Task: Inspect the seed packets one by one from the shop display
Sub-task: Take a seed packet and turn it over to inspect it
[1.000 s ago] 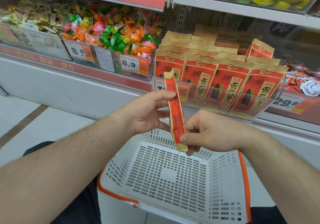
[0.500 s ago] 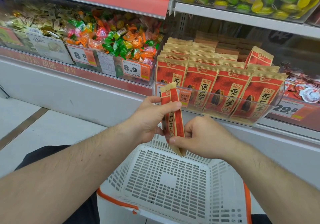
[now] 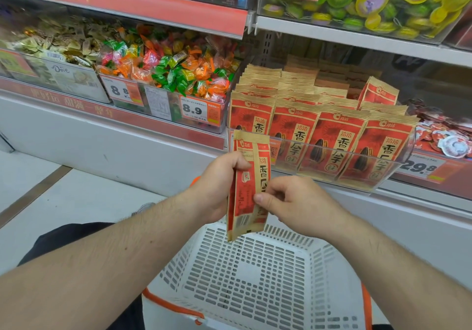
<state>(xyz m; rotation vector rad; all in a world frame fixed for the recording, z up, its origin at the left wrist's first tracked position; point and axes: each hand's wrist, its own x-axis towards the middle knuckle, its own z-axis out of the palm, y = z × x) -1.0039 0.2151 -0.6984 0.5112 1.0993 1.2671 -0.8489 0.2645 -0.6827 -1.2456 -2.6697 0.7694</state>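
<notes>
Above the white basket, both hands pinch a 香瓜子 seed packet.

Matt kraft-paper seed packet, clear glossy plastic display bin, white perforated plastic basket.

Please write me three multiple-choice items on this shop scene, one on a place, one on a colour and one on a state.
1. Where is the held seed packet?
A. over the basket
B. inside the clear display tray
C. on the floor

2. What colour is the basket's trim?
A. blue
B. orange
C. green

3. How do the hands hold the packet?
A. left alone
B. right alone
C. both grip it

Answers:
1. A, it hangs above the white basket, in front of the clear display tray.
2. B, an orange band runs along its rim.
3. C, the left hand holds its upper part and the right hand pinches its lower part.
</notes>
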